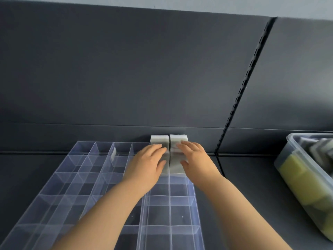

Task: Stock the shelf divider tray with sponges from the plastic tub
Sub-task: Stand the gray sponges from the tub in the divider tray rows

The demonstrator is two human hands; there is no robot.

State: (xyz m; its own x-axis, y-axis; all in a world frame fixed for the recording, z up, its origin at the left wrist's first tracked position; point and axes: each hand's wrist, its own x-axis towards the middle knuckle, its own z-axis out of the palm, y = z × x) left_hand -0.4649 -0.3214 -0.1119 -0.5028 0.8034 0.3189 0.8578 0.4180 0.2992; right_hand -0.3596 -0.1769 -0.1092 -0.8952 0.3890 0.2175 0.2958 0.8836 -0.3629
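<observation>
A clear plastic divider tray with several compartments lies on the dark shelf. At the far end of its two right-hand columns stand grey-white sponges: a left stack and a right stack, side by side and touching. My left hand rests fingers-down on the left stack. On the right stack lies my right hand, fingers spread. Both hands press on the sponges rather than wrap around them. The plastic tub at the right edge holds yellow and grey sponges.
The dark back panel of the shelf rises right behind the tray. A slotted black upright runs diagonally between tray and tub. Dark shelf surface shows between the tray's right side and the tub.
</observation>
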